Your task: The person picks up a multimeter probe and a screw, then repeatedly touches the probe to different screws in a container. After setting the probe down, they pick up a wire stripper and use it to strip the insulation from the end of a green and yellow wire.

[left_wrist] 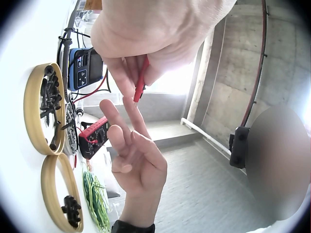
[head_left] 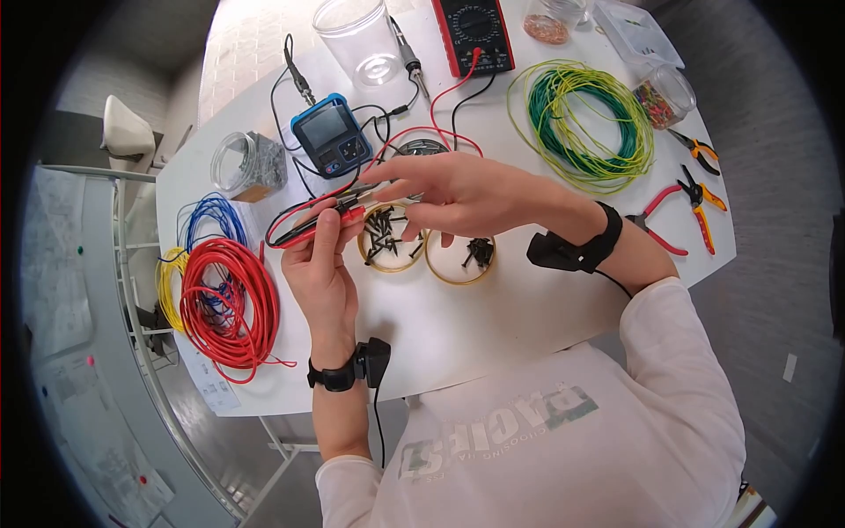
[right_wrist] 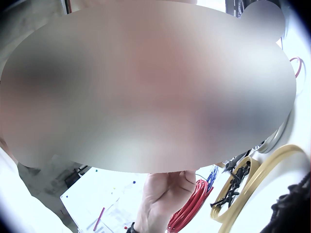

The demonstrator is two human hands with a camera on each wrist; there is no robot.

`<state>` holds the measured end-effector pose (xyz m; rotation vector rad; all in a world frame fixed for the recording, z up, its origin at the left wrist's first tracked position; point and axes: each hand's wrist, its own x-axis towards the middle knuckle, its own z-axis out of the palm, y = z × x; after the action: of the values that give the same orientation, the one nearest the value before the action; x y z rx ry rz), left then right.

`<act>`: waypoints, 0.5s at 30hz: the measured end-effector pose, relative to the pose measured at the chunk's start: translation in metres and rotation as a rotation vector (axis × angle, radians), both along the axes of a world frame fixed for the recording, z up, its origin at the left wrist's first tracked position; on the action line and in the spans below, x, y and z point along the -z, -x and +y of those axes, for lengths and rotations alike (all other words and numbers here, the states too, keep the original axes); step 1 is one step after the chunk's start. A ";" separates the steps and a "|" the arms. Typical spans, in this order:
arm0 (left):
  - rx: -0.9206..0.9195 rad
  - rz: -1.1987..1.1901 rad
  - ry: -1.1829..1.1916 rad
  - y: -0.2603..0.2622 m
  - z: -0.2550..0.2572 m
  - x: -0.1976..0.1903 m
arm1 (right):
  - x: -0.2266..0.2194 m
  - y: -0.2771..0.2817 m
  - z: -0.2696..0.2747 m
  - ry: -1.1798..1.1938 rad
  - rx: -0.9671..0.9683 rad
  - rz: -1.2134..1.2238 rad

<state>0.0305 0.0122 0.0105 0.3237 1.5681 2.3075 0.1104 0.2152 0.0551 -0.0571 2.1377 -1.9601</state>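
Observation:
My left hand grips red and black multimeter test probes, with their cables looping beside the fingers. In the left wrist view a red probe points out from between the left fingers, its metal tip close to the right fingertips. The right hand reaches across from the right with its fingers loosely extended around the probe tips. Below the hands, two gold-rimmed round dishes hold black screws. A red lead runs to the red-and-black multimeter at the back. Part of the right wrist view is blurred out.
A blue handheld meter, soldering iron and clear jar stand behind the hands. Red wire lies coiled left, green wire right. Pliers and wire strippers lie near the right table edge.

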 end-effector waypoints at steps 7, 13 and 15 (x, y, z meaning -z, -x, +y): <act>0.007 0.000 -0.002 0.000 -0.001 0.000 | 0.014 -0.009 0.006 -0.765 -0.438 0.330; 0.007 0.000 -0.004 0.001 -0.002 0.002 | 0.025 -0.020 -0.005 -1.078 -0.598 0.361; 0.010 0.003 -0.002 0.001 -0.002 0.002 | 0.028 -0.020 -0.007 -1.062 -0.575 0.377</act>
<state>0.0292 0.0104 0.0084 0.3356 1.5620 2.3026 0.1303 0.2086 0.0271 -0.7753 2.6858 -0.4065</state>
